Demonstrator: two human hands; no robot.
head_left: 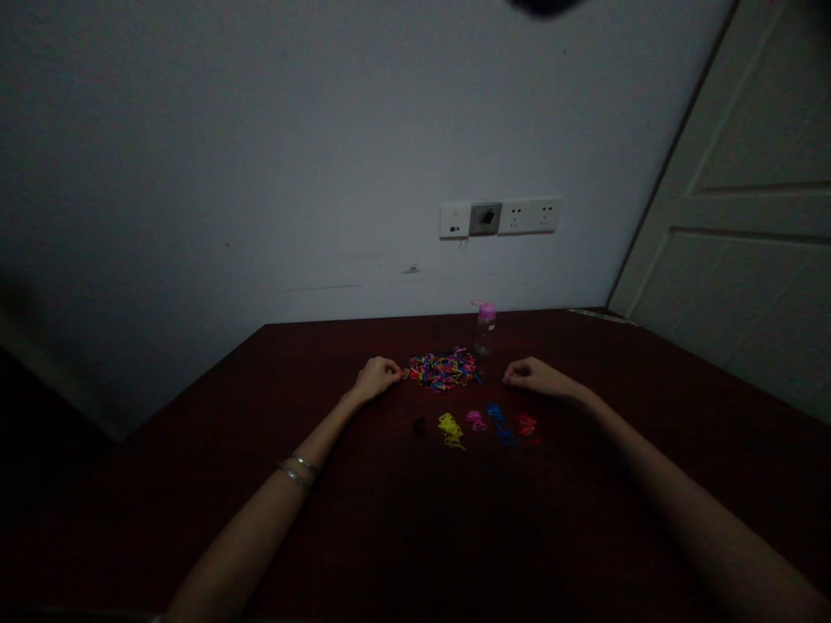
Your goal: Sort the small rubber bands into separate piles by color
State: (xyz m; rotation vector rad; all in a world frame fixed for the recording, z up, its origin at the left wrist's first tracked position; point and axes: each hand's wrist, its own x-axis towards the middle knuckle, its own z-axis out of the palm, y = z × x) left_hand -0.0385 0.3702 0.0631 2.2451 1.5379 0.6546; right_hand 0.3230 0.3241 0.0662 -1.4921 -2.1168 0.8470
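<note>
Multicoloured thin looped bands lie heaped between the left hand and curled right hand, apparently for easy reach; nearer clusters seem parted by colour. Whether either hand pinches anything, I cannot tell. Behind, a clear pink-lidded bottle shows no distinct contents.

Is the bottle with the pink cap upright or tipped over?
Upright: the bottle stands on the table, pink cap at the top.

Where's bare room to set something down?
Dim but apparently bare: the near tabletop between the forearms, this side of the yellow loops; the patch behind the right hand, right of the bottle. Crowded: the colourful pile between left hand and bottle, and from dark bunch to red loops.
</note>
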